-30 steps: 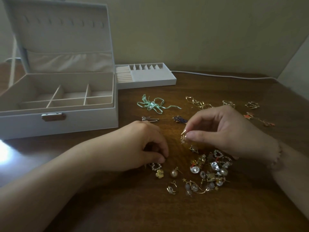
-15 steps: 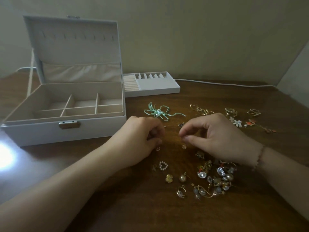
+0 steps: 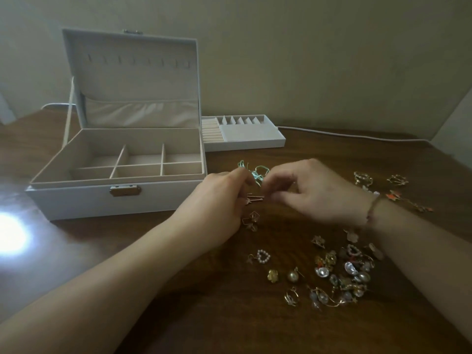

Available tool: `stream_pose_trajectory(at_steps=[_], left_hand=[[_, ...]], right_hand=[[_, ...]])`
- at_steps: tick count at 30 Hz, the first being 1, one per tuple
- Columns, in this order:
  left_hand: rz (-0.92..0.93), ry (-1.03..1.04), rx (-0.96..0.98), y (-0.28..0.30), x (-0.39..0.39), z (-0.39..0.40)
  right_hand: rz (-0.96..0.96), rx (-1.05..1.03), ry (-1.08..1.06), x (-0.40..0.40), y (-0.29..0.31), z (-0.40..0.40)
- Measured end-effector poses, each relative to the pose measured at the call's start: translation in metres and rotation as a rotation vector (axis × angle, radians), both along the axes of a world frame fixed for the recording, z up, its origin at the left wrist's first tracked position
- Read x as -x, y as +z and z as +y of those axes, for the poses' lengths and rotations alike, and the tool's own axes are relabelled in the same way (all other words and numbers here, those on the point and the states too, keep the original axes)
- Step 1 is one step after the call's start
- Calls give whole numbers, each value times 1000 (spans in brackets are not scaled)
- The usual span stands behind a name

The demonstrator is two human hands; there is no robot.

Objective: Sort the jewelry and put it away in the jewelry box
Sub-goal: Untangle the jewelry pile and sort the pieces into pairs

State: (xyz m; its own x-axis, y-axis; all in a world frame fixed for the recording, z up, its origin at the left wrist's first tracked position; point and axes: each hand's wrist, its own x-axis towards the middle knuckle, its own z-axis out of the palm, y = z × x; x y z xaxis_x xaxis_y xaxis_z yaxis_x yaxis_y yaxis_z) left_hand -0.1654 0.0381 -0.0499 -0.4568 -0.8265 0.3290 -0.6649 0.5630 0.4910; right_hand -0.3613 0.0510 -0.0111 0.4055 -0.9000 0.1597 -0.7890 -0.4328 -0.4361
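Dark wood grain covers the table, where a white jewelry box stands open at the left, its lid upright and its divided compartments bare. Behind its right corner lies a white removable tray with ring rolls and small slots. Both hands meet just in front of the box's right end. The left hand has its fingers curled inward, and the right hand curls toward it with thumb and fingertips drawn together; motion blur hides whether either grip holds a piece, so I cannot tell. A mint green ribbon piece lies just beyond the fingertips, and a rose-gold pin lies between the hands. A pile of earrings sits near the right forearm, with a pearl heart earring apart at its left. More gold pieces lie at the far right.
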Motion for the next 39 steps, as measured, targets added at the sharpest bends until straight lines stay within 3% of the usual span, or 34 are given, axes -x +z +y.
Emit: stream_pose_trajectory(at_steps=[5,8,17,21,25,32,35,39], left_hand=[[-113,-208,-27,0,1,1],[-216,-282,-38,-2,1,0],[-225,-246,10,-7,-1,-5],[-155,-241,51,-7,-2,-3],[-72,-277,100,-3,-1,2],[-181,-555,-17,6,-10,3],[-224,-630,-73,7,-13,4],[-274,-648,-97,6,-12,3]], right_hand=[[156,-138,125,58,18,20],[146,-171,149,78,9,34],[327,-165,201,68,-4,35],[328,-119,161,61,-7,33],[205,24,51,53,-9,25],[214,120,-70,52,-17,11],[188,64,-58,64,-13,17],[301,8,-22,61,-18,19]])
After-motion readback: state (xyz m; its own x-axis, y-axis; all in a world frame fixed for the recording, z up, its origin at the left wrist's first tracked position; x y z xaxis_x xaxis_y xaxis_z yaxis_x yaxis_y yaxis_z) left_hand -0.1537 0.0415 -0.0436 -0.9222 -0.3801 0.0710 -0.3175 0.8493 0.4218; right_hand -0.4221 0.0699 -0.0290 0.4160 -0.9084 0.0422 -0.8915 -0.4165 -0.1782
